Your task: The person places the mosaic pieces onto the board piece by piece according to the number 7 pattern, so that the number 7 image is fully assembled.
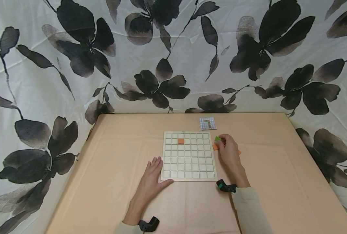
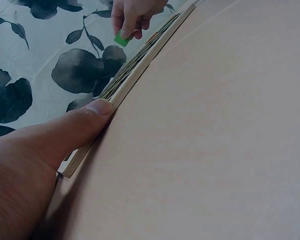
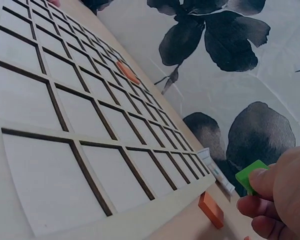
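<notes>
A wooden grid board [image 1: 189,156] lies flat on the table, with one orange square tile [image 1: 180,141] in a cell of its upper part. My left hand [image 1: 152,178] rests at the board's lower left corner, fingers straight along the left edge and thumb touching the front edge. Just off the board's right side, my right hand [image 1: 229,151] pinches a green square tile [image 3: 251,175] between thumb and fingers, held above the table. Below it, an orange tile [image 3: 211,210] lies beside the board's edge. Another orange piece [image 1: 239,152] shows partly behind the right hand.
A small card [image 1: 207,123] printed with a grid and a coloured pattern lies behind the board's upper right. The table [image 1: 103,156] ends at a floral cloth [image 1: 173,48] hanging behind and at the sides. Each wrist wears a black band [image 1: 149,224].
</notes>
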The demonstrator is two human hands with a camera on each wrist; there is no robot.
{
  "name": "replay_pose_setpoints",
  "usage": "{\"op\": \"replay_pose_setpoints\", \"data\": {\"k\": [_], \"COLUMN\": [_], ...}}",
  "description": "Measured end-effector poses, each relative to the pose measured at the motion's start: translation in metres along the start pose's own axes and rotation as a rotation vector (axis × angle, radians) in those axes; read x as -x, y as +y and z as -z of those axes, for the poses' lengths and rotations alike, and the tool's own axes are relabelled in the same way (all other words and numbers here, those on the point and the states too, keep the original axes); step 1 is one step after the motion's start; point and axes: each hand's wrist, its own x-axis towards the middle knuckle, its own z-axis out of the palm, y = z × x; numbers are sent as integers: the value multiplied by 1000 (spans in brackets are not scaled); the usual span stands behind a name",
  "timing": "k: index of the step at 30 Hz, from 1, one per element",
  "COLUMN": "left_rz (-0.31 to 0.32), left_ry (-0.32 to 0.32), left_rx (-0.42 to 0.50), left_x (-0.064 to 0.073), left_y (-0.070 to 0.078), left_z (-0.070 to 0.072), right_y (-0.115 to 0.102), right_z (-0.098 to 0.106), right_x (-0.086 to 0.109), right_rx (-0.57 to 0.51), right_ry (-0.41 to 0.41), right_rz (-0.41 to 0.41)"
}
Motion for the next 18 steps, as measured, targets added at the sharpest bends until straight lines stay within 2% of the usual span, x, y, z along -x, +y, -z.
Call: {"op": "replay_pose_setpoints", "data": {"k": [9,18], "left_rz": [2,-2], "left_ry": [1,-3], "left_rx": [16,12], "left_x": [0,-1], "left_y": [0,0], "left_z": [0,-1], "right_y": [-2,-8], "right_z": [-4,-9], "right_x": [-3,-4], "right_rx": [2,-10], "right_ry": [-8,-23], "right_rz": [6,44]}}
